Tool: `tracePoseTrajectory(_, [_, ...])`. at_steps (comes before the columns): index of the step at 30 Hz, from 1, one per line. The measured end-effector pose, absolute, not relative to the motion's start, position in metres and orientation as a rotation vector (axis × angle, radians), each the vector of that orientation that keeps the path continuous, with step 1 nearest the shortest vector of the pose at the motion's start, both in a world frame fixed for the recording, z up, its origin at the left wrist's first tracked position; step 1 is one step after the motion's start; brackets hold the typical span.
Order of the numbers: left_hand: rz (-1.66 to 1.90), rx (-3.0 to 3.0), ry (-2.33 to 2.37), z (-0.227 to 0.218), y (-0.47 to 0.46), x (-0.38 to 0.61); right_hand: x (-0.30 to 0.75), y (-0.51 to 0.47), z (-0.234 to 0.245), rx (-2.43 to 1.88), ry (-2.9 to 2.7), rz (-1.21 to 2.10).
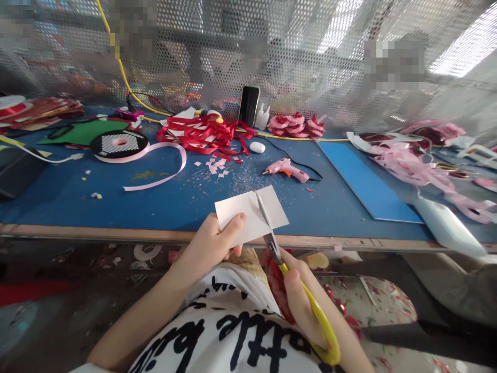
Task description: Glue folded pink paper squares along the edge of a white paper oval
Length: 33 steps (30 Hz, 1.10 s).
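A head-worn camera looks forward and down from close above the left hand (212,243) and right hand (301,295). It faces across the blue table (116,202) toward a perforated screen (310,77).

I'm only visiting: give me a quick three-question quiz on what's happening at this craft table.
1. True or false: the left hand holds the scissors.
2. Which tool lies on the table beyond the paper? A stapler, B glue gun, C hammer.
3. Fill in: the scissors' handles are ____.
Key: 1 false, the right hand holds them; 2 B; 3 yellow.
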<state>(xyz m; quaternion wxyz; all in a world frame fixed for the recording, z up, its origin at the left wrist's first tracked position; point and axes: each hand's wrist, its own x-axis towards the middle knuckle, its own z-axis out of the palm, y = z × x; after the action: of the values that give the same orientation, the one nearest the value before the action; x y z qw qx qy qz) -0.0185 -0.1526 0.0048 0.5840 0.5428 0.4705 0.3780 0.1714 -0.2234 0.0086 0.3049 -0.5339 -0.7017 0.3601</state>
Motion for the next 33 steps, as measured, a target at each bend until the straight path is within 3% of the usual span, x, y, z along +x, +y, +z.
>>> tracePoseTrajectory(23, [0.804,1.244,1.160,0.002,-0.146,-0.015,0.162,-0.210,-0.005,-1.554,-1.621,1.160])
tracePoseTrajectory(26, [0.769,1.323,1.229,0.008,-0.138,-0.029,0.169,-0.206,0.006,-1.643,-1.657,1.016])
tracePoseTrajectory(33, [0.737,1.464,1.337,0.013,-0.112,-0.063,0.200,-0.154,0.034,-1.964,-2.088,0.268])
